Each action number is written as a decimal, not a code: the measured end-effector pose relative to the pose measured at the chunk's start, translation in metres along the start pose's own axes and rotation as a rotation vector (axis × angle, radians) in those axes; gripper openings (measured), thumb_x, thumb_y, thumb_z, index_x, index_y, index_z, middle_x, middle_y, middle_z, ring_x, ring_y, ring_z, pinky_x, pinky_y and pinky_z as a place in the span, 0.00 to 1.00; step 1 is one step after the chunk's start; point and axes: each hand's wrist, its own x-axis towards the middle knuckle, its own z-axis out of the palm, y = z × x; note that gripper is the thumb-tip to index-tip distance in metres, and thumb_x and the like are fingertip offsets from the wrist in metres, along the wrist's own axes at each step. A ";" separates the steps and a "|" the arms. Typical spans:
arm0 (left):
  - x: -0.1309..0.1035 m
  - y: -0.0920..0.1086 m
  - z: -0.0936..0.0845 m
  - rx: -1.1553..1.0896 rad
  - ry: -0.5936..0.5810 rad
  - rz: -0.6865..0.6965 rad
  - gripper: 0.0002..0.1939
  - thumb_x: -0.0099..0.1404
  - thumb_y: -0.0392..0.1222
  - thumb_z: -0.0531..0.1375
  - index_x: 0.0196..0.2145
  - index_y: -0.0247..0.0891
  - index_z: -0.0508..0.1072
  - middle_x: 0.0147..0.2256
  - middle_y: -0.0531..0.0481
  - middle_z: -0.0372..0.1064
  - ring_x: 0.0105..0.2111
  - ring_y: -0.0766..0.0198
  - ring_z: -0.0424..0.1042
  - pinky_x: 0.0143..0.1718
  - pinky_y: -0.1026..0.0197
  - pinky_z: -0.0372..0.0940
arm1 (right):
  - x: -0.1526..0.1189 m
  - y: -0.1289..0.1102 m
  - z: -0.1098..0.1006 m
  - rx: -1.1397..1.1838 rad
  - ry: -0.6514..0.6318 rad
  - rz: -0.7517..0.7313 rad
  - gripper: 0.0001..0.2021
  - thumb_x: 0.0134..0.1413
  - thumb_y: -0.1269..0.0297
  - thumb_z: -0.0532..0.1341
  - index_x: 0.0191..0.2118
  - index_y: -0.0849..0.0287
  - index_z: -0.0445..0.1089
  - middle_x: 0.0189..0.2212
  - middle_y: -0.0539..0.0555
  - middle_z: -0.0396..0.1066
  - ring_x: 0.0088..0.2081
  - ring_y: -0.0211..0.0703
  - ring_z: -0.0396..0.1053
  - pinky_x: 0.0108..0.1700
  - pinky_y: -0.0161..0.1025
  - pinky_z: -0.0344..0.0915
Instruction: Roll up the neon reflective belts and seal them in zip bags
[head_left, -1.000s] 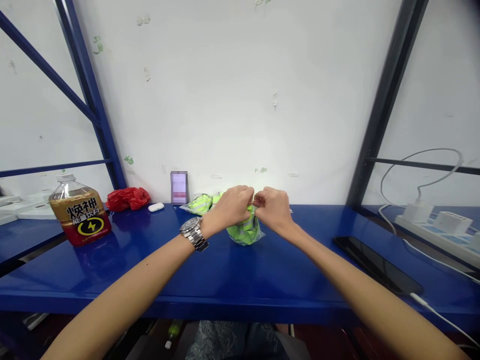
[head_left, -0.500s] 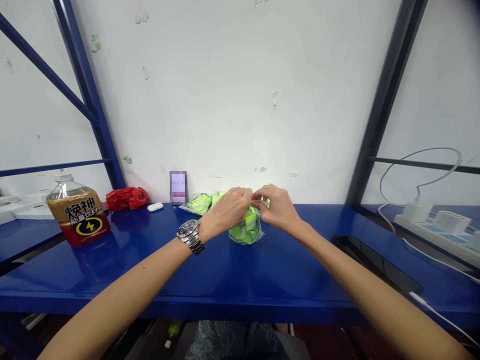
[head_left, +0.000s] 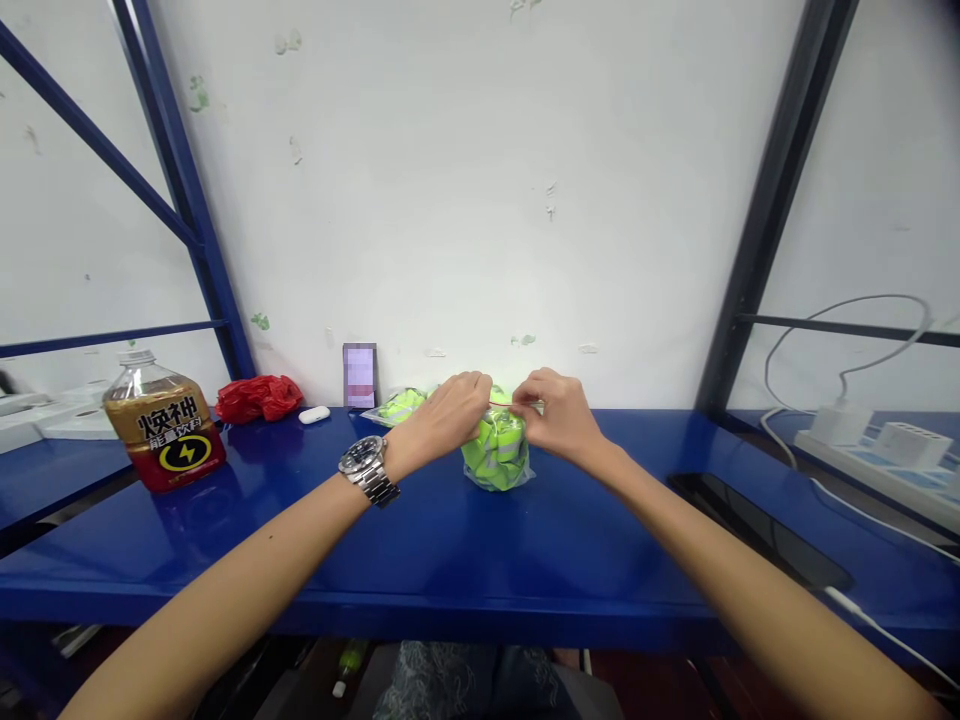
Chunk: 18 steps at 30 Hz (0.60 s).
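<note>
A clear plastic bag [head_left: 498,458] with folded fluorescent yellow-green fabric and pale stripes inside stands upright on the blue table. My left hand [head_left: 459,408], with a metal watch on its wrist, is closed on the left part of the bag's top edge. At the right part of that edge, my right hand [head_left: 556,412] pinches with thumb and fingers. Between the hands a thin red line runs along the bag's opening. Just behind my left hand lies another clear bag [head_left: 399,405] of the same green fabric, partly hidden.
On the left stand a large drink bottle [head_left: 166,425], a crumpled red plastic bag [head_left: 259,398] and a small white case [head_left: 313,414]. A phone [head_left: 360,375] leans against the wall. To the right lie a dark phone [head_left: 757,528] on a cable and a white power strip [head_left: 877,455].
My hands have moved slightly apart along the bag's top edge. The red line and more of the green fabric now show between them.
</note>
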 end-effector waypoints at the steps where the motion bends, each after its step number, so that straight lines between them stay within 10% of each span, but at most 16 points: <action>1: -0.001 0.002 0.001 0.026 -0.002 -0.006 0.16 0.48 0.21 0.49 0.33 0.37 0.59 0.33 0.47 0.62 0.32 0.59 0.61 0.31 0.59 0.58 | 0.001 -0.001 -0.001 0.010 -0.027 -0.015 0.06 0.42 0.76 0.59 0.23 0.60 0.70 0.23 0.52 0.69 0.28 0.40 0.64 0.31 0.35 0.56; 9: 0.002 0.009 0.005 0.075 0.041 0.020 0.15 0.49 0.21 0.48 0.33 0.36 0.59 0.32 0.47 0.60 0.30 0.61 0.59 0.31 0.60 0.57 | 0.003 0.008 0.017 -0.246 -0.037 -0.041 0.07 0.41 0.79 0.57 0.23 0.62 0.69 0.22 0.52 0.64 0.25 0.38 0.59 0.27 0.35 0.48; 14: -0.005 -0.010 0.001 -0.109 0.083 0.042 0.05 0.66 0.31 0.47 0.34 0.37 0.60 0.33 0.47 0.62 0.32 0.62 0.62 0.32 0.60 0.58 | -0.004 0.019 0.014 -0.141 -0.005 -0.038 0.06 0.48 0.75 0.57 0.26 0.62 0.69 0.24 0.53 0.66 0.25 0.38 0.60 0.28 0.34 0.51; 18: -0.014 -0.018 -0.004 -0.153 -0.012 0.026 0.06 0.61 0.28 0.50 0.33 0.38 0.58 0.32 0.48 0.63 0.29 0.63 0.62 0.28 0.61 0.55 | -0.009 0.020 0.003 -0.030 -0.015 -0.117 0.07 0.53 0.73 0.56 0.28 0.61 0.70 0.24 0.53 0.66 0.25 0.37 0.62 0.28 0.34 0.53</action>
